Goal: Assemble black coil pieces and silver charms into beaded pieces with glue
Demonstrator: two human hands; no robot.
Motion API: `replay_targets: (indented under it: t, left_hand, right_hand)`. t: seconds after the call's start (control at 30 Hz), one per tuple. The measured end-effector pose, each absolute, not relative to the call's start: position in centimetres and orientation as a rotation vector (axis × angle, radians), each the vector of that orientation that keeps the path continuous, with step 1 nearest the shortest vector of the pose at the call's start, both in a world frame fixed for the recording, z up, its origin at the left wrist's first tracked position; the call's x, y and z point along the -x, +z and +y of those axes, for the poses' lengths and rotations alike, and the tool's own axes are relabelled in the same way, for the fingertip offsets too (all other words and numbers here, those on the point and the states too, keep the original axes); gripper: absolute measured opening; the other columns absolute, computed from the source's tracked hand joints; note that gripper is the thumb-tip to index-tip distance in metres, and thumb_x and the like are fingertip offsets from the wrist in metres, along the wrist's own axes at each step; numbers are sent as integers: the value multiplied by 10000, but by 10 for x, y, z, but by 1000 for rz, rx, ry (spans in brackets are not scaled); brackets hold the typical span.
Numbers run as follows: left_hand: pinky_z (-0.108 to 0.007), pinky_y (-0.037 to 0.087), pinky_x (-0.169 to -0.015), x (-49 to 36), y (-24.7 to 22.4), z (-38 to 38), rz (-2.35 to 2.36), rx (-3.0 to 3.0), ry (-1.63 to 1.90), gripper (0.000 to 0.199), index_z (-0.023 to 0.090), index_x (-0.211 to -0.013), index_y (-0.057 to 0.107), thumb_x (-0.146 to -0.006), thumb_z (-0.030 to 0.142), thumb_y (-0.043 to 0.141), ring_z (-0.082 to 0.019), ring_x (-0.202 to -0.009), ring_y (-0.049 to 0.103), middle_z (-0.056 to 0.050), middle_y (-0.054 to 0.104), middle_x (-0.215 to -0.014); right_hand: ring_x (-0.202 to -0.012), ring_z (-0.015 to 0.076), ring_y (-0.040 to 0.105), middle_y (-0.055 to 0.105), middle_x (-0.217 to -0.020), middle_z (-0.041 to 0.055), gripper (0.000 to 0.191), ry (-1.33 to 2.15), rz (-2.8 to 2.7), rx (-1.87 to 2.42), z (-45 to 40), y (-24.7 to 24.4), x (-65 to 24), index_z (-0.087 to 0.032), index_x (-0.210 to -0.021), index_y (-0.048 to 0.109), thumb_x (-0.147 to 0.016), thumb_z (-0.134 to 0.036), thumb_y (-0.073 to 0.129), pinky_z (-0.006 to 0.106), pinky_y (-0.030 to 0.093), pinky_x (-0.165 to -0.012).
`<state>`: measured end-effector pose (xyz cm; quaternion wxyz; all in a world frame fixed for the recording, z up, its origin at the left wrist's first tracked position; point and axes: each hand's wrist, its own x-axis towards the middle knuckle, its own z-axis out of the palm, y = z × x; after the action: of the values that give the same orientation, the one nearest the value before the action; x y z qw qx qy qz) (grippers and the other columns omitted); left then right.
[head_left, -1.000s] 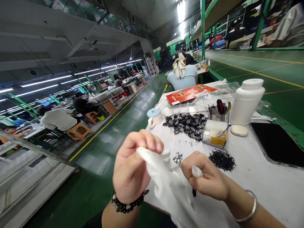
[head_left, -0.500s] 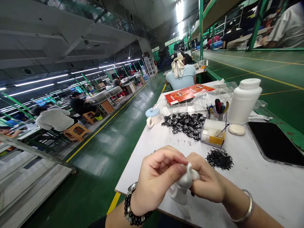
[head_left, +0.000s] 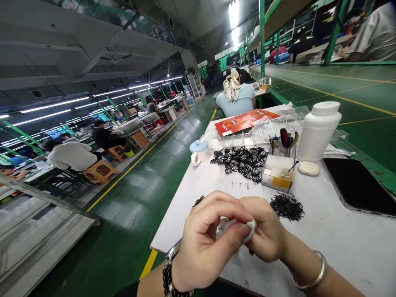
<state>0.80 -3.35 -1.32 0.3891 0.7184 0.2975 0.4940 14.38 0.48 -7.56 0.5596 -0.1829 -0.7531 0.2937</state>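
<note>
Hands: left hand (head_left: 208,245), right hand (head_left: 267,231) hold white cloth (head_left: 253,229).
Box (head_left: 272,188): white items (head_left: 276,162) inside.
Cup (head_left: 281,152): tools (head_left: 284,137) (handles up), behind box.

Free tabletop (head_left: 337,237) rightward (phone (head_left: 360,185) beyond)

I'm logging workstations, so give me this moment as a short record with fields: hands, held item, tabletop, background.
Left hand: the left hand pinches soft white material between thumb and fingers
Right hand: the right hand is closed, meeting the left at the material
Held item: mostly hidden by the fingers
Tabletop, beyond hands: pile of shiny black pieces, lidded mug
Tabletop, right side: heap of thin black strips, white bottle, phone
Background: seated person in light blue, back to camera
</note>
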Motion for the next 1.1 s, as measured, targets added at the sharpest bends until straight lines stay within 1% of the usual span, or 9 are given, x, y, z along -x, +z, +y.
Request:
replay_targets:
  t: [0.07,0.13,0.3,0.4,0.53,0.67,0.83,1.1]
  left_hand:
    - [-262,480,-716,-9,-13,-34,762,-1887,1301,157,215,-932,693,-824,111,646,-159,-806,590,-52,620,-886]
    - [-263,485,-724,-11,-14,-35,765,-1936,1338,171,207,-934,681,-818,88,642,-155,-800,593,-48,617,-882]
    - [-246,482,-724,-16,-18,-39,788,-1970,1413,172,199,-933,655,-828,70,613,-135,-787,578,-35,606,-884]
    - [-234,473,-700,-19,-20,-39,805,-1946,1470,137,193,-904,650,-832,83,613,-129,-777,571,-29,605,-865]
    - [-225,463,-677,-21,-21,-39,790,-1926,1492,102,188,-891,642,-837,104,619,-126,-772,562,-27,599,-854]
    - [-221,456,-684,-24,-22,-40,774,-1875,1507,74,186,-880,638,-846,124,616,-125,-776,548,-23,586,-841]
    - [-216,450,-701,-28,-26,-41,739,-1757,1539,71,199,-902,640,-866,152,602,-125,-803,533,-21,571,-861]
    - [-212,448,-722,-29,-28,-40,691,-1730,1558,74,196,-921,641,-882,159,590,-124,-825,524,-25,562,-867]
  right_hand:
    - [-468,97,403,454,-494,-10,272,538,-1748,439,6,-78,-142,-183,-570,419,-823,-273,465,240,304,-477]
    - [-461,98,390,435,-493,-16,265,437,-1721,457,6,-79,-141,-184,-579,424,-827,-271,460,248,285,-477]
    - [-463,92,297,338,-507,-41,230,269,-1679,540,5,-80,-140,-196,-593,347,-794,-220,457,261,212,-479]
    - [-467,89,270,305,-519,-50,219,245,-1654,546,4,-80,-138,-200,-613,311,-776,-194,458,258,197,-478]
    - [-467,88,278,308,-521,-50,212,246,-1646,544,4,-81,-137,-200,-621,314,-774,-191,460,258,202,-480]
    - [-461,88,293,331,-512,-44,219,219,-1627,547,4,-81,-136,-201,-614,325,-789,-192,457,263,207,-476]
    - [-467,91,262,286,-520,-47,265,131,-1615,587,5,-81,-136,-207,-605,297,-822,-209,448,273,192,-480]
    - [-468,92,262,296,-513,-44,258,102,-1593,596,5,-80,-137,-206,-591,316,-813,-201,448,270,194,-481]
